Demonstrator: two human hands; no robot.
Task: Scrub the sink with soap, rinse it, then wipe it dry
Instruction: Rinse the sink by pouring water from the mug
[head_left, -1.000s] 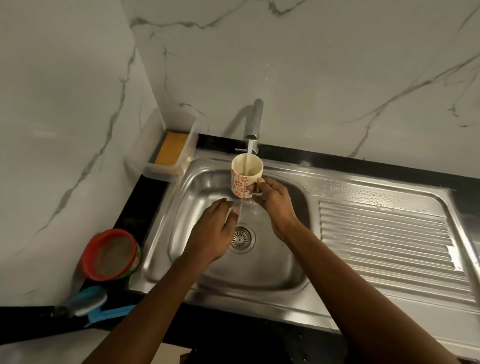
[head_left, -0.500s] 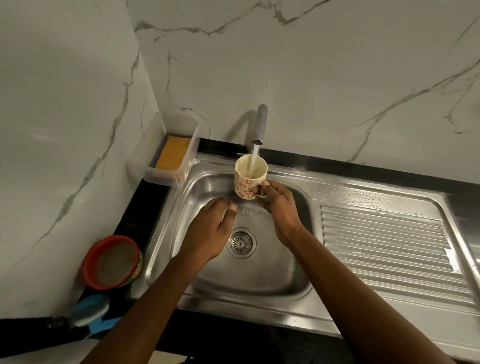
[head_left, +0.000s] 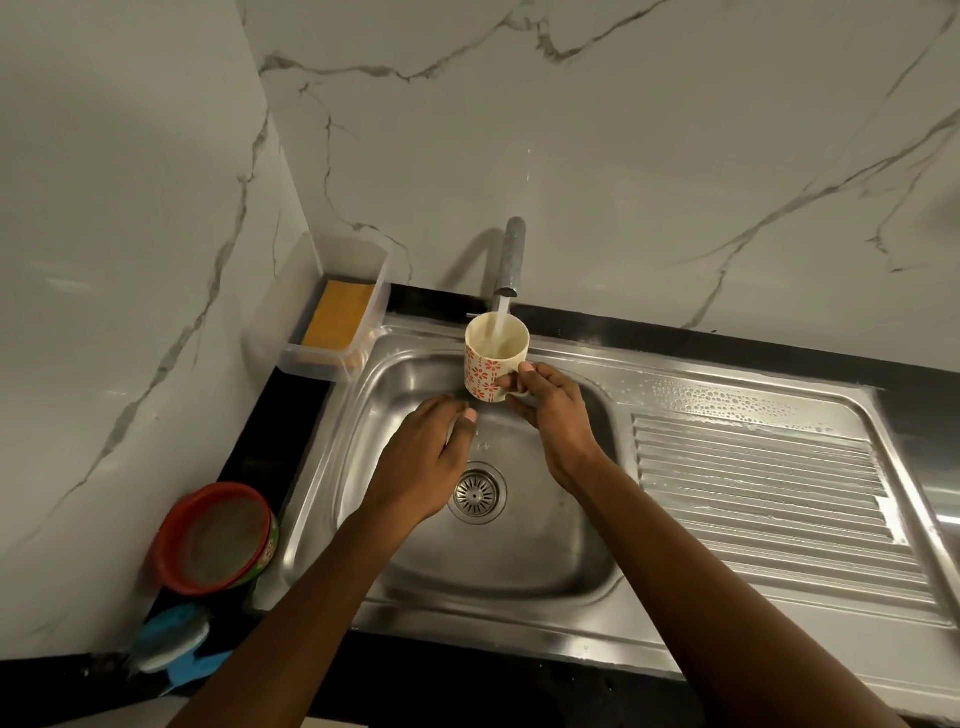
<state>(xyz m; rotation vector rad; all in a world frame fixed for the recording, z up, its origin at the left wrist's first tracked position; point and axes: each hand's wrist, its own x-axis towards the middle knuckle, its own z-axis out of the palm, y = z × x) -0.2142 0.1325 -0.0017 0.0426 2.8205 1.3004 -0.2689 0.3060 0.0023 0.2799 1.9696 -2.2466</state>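
My right hand (head_left: 550, 410) still grips the mug (head_left: 491, 364) under the running tap (head_left: 510, 257); my left hand (head_left: 426, 457) hangs loose over the sink (head_left: 519, 561).

— Is there any writing here that can be read?
— None; the nearest thing is the round tub with the red lid (head_left: 213, 538) at the left end of the counter; a green label band on its side carries some print, too small and blurred to make out.
— And the cream ceramic mug with red flowers (head_left: 485, 374)?
— A pattern only; no letters or numbers show on it.
— The stainless steel sink (head_left: 519, 566)?
— A small mark sits on the basin floor just behind the round drain strainer (head_left: 477, 492); stamp or droplets, I cannot tell.
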